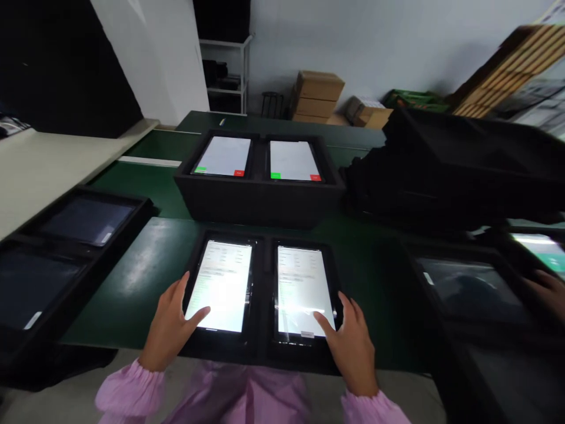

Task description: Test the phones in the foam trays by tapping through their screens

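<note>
Two lit tablets lie side by side in a black tray at the front of the green table: the left tablet (220,286) and the right tablet (303,291). Lines of text and small fields show on both screens. My left hand (171,321) rests at the left tablet's outer edge, its thumb over the lower screen and its fingers apart. On the other side, my right hand (351,338) has its thumb over the right tablet's lower screen. Its fingers reach along the outer edge, spread from the thumb. Whether either thumb presses the glass I cannot tell.
Behind stands a black tray (256,200) holding two tablets with green and red buttons. A black tray (95,250) with dark tablets lies left. Black cloth (459,171) is heaped at right. Another person's hand (547,291) is beside a lit tablet at far right.
</note>
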`<state>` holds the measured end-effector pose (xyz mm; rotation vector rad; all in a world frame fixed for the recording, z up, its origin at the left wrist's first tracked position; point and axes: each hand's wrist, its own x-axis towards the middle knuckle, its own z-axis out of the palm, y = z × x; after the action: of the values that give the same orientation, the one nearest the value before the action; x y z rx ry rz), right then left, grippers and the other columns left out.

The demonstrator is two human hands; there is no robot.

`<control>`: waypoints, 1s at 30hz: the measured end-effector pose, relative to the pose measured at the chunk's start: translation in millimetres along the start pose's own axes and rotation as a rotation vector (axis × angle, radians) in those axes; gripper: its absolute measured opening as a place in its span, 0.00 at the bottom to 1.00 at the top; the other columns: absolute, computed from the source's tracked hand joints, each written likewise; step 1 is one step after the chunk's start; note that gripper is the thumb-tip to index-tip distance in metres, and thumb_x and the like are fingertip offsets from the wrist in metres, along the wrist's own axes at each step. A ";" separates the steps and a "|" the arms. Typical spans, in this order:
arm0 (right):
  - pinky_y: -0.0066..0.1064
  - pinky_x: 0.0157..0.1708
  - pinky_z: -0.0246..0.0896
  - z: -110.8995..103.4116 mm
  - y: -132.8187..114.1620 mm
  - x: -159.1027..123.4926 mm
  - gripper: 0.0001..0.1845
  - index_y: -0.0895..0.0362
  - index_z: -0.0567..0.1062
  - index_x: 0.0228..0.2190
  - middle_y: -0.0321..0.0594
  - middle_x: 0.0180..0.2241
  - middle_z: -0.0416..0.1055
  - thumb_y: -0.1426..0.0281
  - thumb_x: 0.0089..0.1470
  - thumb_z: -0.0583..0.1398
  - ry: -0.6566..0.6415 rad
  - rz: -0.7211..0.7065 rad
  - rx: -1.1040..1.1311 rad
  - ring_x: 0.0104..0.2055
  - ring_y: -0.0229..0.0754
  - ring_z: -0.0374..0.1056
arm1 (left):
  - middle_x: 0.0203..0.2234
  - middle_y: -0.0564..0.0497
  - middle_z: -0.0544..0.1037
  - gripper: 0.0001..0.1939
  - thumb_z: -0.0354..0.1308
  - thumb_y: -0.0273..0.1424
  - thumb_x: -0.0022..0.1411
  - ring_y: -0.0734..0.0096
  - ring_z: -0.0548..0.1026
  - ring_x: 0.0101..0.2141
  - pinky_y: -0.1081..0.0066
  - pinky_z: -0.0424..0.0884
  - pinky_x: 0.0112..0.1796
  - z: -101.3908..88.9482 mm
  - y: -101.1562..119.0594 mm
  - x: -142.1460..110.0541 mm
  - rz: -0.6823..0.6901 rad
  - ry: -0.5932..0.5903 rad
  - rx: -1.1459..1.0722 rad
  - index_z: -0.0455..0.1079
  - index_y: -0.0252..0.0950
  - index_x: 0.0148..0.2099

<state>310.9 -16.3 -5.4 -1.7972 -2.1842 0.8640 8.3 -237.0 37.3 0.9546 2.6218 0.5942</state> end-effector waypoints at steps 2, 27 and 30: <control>0.57 0.54 0.61 0.9 -4.7 -1.8 0.48 0.60 0.61 0.63 0.58 0.66 0.52 0.40 0.53 0.50 0.020 0.018 -0.012 0.64 0.68 0.55 | 0.64 0.37 0.61 0.46 0.54 0.55 0.60 0.42 0.66 0.58 0.48 0.71 0.51 2.6 2.9 0.5 -0.013 0.040 0.010 0.47 0.38 0.72; 0.54 0.64 0.50 4.8 2.6 -4.0 0.39 0.66 0.68 0.56 0.57 0.63 0.59 0.46 0.60 0.49 0.204 -0.168 0.150 0.65 0.60 0.55 | 0.62 0.38 0.65 0.34 0.47 0.50 0.68 0.51 0.63 0.61 0.53 0.61 0.61 12.5 -7.5 -2.8 0.106 0.305 -0.043 0.57 0.32 0.67; 0.53 0.63 0.53 10.2 4.7 -8.5 0.37 0.64 0.67 0.57 0.55 0.60 0.63 0.48 0.61 0.51 0.180 -0.246 0.227 0.63 0.58 0.58 | 0.58 0.37 0.69 0.31 0.47 0.46 0.69 0.50 0.65 0.60 0.52 0.61 0.61 13.0 -10.0 -12.0 0.195 0.356 0.025 0.59 0.32 0.65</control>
<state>311.9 -27.1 -14.4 -1.4082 -2.0462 0.8215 16.9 -248.3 22.8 1.2212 2.8661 0.8510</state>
